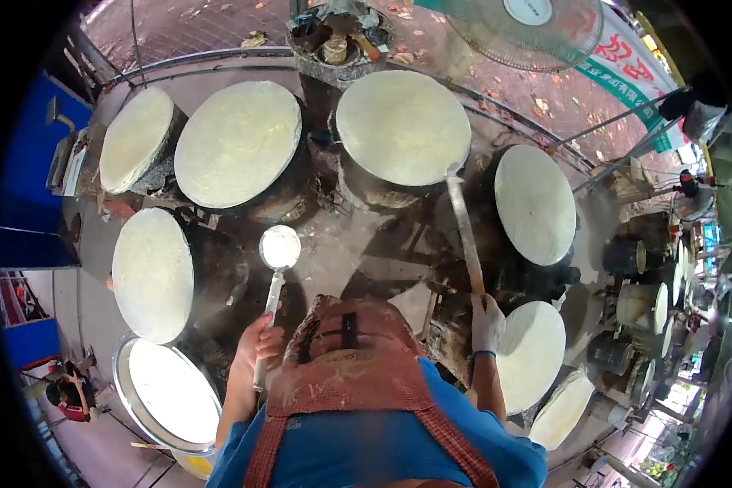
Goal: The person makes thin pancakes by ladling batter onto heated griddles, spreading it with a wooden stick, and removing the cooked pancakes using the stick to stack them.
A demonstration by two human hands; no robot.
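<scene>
Head view, far left: 1 griddle (137,140) with a pale, round top, tilted in view.
Nearer left: a second griddle (153,275), also pale-topped, just beyond the basin (123,376), which holds white liquid (169,394).
Far, left of middle: a third griddle (237,145), its pale layer reaching the rim.
Left hand (259,346): bare, fingers wrapped around the handle of the ladle (281,248).
Ladle: pointed away from the body, its bowl white inside, to the left of the middle and apart from the griddle tops.
Near middle: a reddish apron (350,370), smeared pale, over a blue shirt (333,447).
Far middle: a fourth griddle (404,128), with a cluttered container (333,50) beyond its left side.
Scraper (466,236): long, its far tip at this griddle's near right edge; contact cannot be told.
Right hand (488,324): pale-covered, a blue band at the wrist, closed around the scraper's near end.
Right: 2 more pale-topped griddles, 1 farther (535,205), 1 nearer (533,358) beside the right hand.
Near right: a pale sheet (563,411).
</scene>
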